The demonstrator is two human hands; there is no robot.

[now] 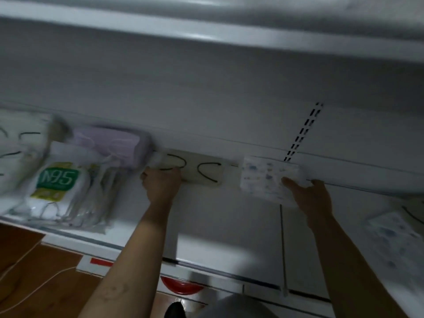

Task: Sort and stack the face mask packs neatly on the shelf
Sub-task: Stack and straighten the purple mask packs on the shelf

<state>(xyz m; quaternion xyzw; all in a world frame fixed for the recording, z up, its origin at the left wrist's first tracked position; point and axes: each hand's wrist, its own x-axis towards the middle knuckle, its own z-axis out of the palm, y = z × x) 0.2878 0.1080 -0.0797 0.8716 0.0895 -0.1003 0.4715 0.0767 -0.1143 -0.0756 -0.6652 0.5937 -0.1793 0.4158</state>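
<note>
Left hand (160, 184) is gripping the left end of the white pack (202, 172), fingers curled over it; right hand (309, 196) is pinching the patterned pack (266, 177), thumb on top. Both packs are lying at the back of the shelf (218, 230), long axes running left-right, side by side, seemingly not touching (blurred). Forearms are reaching up and forward, roughly parallel, each hand nearest its own pack

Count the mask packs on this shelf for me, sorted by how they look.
White, black loops: 2 (far-left white pack; middle white pack gripped by left hand)
Speckled print: 2 (printed pack held by right hand; far-right printed pack)
Lilac: 1 (lilac pack)
Green N95 label: 1 (N95 pack)
Total: 6; blurred edges may hide more.
</note>
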